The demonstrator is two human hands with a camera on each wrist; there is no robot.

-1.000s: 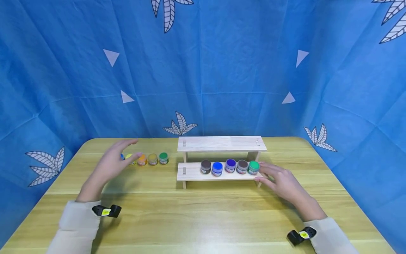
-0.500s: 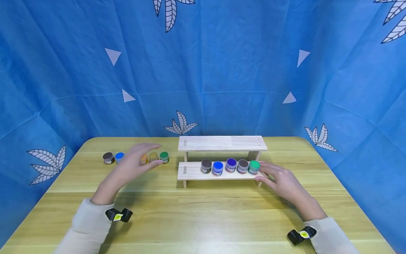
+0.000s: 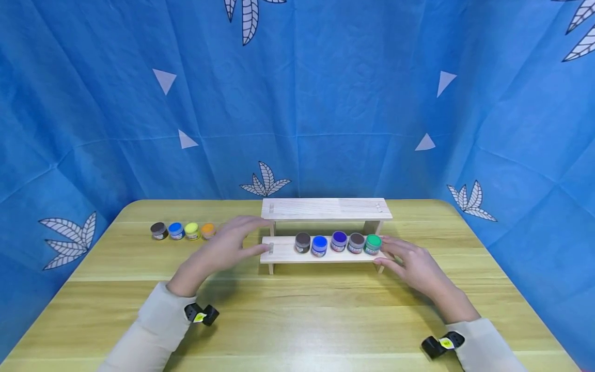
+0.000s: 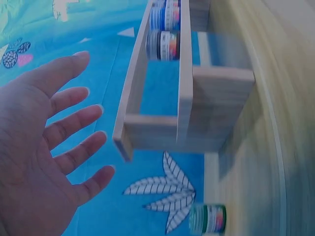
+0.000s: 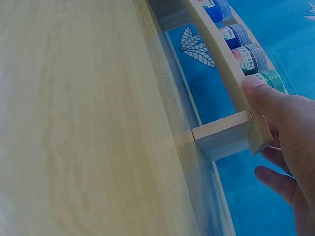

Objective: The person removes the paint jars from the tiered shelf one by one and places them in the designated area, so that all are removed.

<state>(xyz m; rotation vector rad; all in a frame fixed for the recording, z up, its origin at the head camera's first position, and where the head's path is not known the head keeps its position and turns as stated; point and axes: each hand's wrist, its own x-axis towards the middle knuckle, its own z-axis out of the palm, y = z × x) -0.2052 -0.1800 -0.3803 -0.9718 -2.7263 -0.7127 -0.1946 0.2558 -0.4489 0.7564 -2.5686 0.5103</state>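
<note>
A two-tier wooden shelf [image 3: 325, 208] stands on the table, its lower board carrying a row of paint jars: black [image 3: 302, 242], blue [image 3: 319, 246], purple [image 3: 339, 241], brown [image 3: 356, 243] and green [image 3: 373, 244]. My left hand [image 3: 228, 245], fingers spread and holding nothing, hovers at the left end of the lower board. My right hand [image 3: 416, 263] grips that board's right end beside the green jar, thumb [image 5: 256, 84] on the front edge and other fingers behind it.
At the table's back left stand a dark jar [image 3: 159, 231], a blue jar [image 3: 176, 230], a yellow jar [image 3: 192, 231] and an orange jar [image 3: 208, 230]. Another green jar [image 4: 207, 219] shows in the left wrist view, hidden by my left hand from above. A blue curtain [image 3: 297, 103] hangs behind.
My left hand has swept right from over the loose jars to the shelf's left end, uncovering the dark, blue, yellow and orange jars. The right hand stays on the shelf.
</note>
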